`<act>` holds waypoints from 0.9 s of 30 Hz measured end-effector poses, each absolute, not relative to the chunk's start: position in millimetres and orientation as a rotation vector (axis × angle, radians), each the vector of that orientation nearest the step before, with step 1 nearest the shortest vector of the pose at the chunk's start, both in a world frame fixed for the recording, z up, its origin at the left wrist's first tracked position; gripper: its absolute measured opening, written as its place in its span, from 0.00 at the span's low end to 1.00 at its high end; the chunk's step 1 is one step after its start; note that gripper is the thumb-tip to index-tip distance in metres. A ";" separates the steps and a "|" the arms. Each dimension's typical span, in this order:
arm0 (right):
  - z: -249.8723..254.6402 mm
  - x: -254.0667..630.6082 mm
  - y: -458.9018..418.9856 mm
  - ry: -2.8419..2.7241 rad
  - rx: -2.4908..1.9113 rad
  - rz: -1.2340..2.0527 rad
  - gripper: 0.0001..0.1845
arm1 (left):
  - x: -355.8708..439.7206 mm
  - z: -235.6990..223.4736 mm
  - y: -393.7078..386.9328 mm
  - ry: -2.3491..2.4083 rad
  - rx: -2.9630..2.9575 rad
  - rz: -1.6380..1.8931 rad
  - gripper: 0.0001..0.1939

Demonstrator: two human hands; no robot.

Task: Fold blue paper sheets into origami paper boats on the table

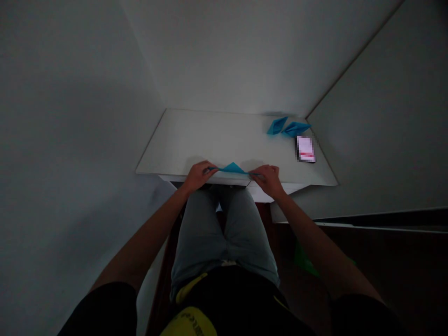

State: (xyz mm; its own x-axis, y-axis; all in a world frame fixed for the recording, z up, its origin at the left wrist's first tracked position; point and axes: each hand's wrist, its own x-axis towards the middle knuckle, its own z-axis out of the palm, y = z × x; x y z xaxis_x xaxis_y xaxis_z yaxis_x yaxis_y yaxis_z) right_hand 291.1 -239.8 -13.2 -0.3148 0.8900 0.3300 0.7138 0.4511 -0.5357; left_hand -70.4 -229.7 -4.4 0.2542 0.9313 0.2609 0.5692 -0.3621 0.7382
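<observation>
A seated person works at the near edge of a white table [196, 140] set into a corner between pale walls. The left hand [199, 175] and the right hand [268, 177] each pinch one end of a blue folded paper [233, 168], fingers closed on its tips. The paper lies low along the near edge, midway between the near corners, with a small triangular peak rising at its centre. The paper looks drawn out sideways between the two hands, which sit level with each other.

Near the far right corner lie two finished blue paper shapes [287, 127], just beside one another, pointed and boat-like. Just nearer than these, along the right edge, lies a small card or phone [305, 149], its face blurred.

Judged from this view, the spreading step goes best with an even, gentle outward pull from both ends, the grips kept close to the tips so that the central peak stays centred and the creases open without tearing. The light is dim, so fine creases cannot be made out.
</observation>
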 end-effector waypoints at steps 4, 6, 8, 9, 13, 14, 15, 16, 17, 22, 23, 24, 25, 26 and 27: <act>12.6 288.1 -198.4 -1.748 -1.286 0.483 0.21 | -55.0 10.2 -190.9 1.408 1.723 1.129 0.17; 18.0 286.6 -173.4 -1.666 -1.252 0.549 0.23 | -46.9 13.7 -172.7 1.433 1.648 1.127 0.15; 15.4 285.3 -154.3 -1.673 -1.330 0.626 0.23 | -40.7 13.0 -161.6 1.539 1.654 1.068 0.12; 11.5 284.7 -148.4 -1.693 -1.402 0.649 0.22 | -38.5 11.2 -159.1 1.616 1.684 1.026 0.11; -10.2 281.9 -147.0 -1.784 -1.659 0.595 0.17 | -34.8 -0.6 -162.0 1.831 1.885 0.892 0.07; -14.8 281.4 -149.7 -1.803 -1.676 0.563 0.18 | -34.6 -3.0 -163.9 1.834 1.918 0.880 0.07; -18.3 281.0 -152.5 -1.818 -1.675 0.532 0.19 | -34.6 -4.6 -165.5 1.827 1.925 0.878 0.06; -20.8 280.7 -155.0 -1.830 -1.666 0.503 0.20 | -34.7 -5.5 -166.9 1.811 1.906 0.878 0.06; -22.3 280.7 -156.9 -1.841 -1.654 0.482 0.21 | -35.2 -5.9 -168.1 1.786 1.871 0.884 0.05; -23.6 280.9 -159.3 -1.879 -1.637 0.447 0.19 | -43.0 -5.4 -171.6 1.500 1.727 0.964 0.15; -23.9 280.8 -159.0 -1.881 -1.634 0.440 0.18 | -45.6 -5.9 -171.6 1.434 1.712 0.976 0.18; -24.4 280.7 -158.6 -1.877 -1.630 0.430 0.17 | -48.2 -6.7 -171.2 1.381 1.703 0.976 0.21; -25.0 280.6 -158.2 -1.872 -1.624 0.422 0.17 | -50.6 -7.6 -170.5 1.347 1.701 0.970 0.22; -25.6 280.5 -157.8 -1.870 -1.615 0.415 0.16 | -52.6 -8.6 -169.7 1.334 1.711 0.958 0.22; -26.1 280.4 -157.6 -1.871 -1.605 0.410 0.16 | -54.0 -9.5 -168.9 1.338 1.729 0.944 0.21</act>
